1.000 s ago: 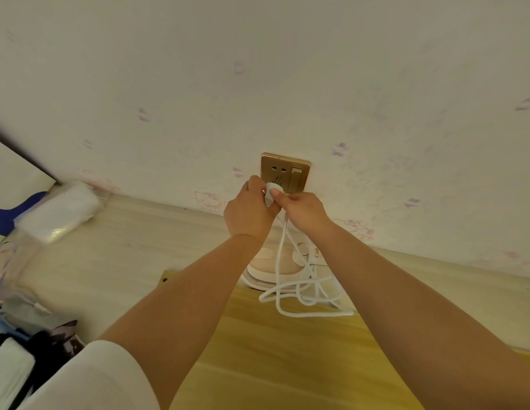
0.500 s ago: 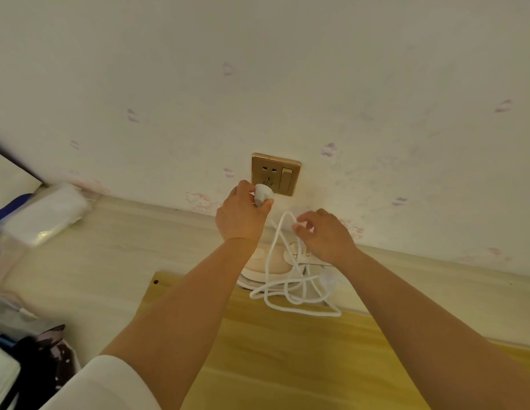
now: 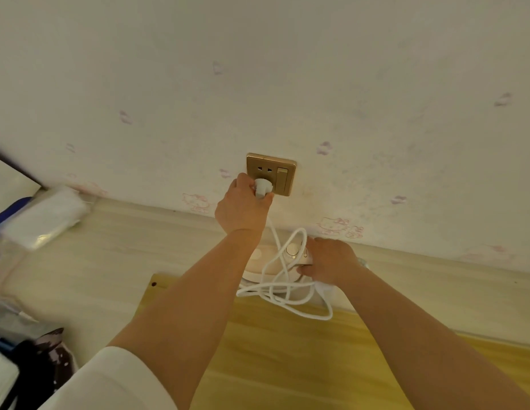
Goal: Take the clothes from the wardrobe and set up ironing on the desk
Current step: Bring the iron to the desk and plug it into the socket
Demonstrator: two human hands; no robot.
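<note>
Head view: at frame centre, the left hand (image 3: 243,207) pinches the white plug (image 3: 262,188) against the gold socket (image 3: 271,174). Lower right of it, the right hand (image 3: 329,261) grips the iron (image 3: 269,261) on the worktop (image 3: 110,261), cord (image 3: 287,291) looped beside.

Socket (image 3: 271,174) on wall above desk (image 3: 115,261), iron (image 3: 275,261) below it

A pale wall (image 3: 287,84) fills the upper half of the frame, dotted with faint purple bow prints and pink cartoon cat stickers (image 3: 336,227) low near its base. At the left edge lies a clear plastic-wrapped white packet (image 3: 44,216), with something blue (image 3: 12,210) behind it. In the lower left corner sits a dark patterned cloth (image 3: 47,359) among blurred clutter.
</note>
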